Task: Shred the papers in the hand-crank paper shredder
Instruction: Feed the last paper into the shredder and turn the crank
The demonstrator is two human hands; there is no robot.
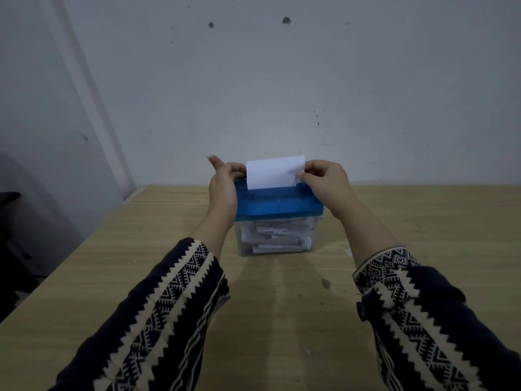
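Observation:
The hand-crank shredder stands in the middle of the wooden table (112, 277), with a blue lid (277, 203) on a clear bin (277, 238) that holds paper strips. A white sheet of paper (272, 172) stands upright in the slot on the lid. My left hand (222, 183) pinches the sheet's left edge. Its right edge is pinched by my right hand (322, 179). The crank is hidden behind my hands.
A pale grey wall (282, 80) rises directly behind the table's far edge. The table's left edge runs diagonally, with dark furniture (11, 235) on the floor beyond it. My patterned sleeves cover the near part of the tabletop.

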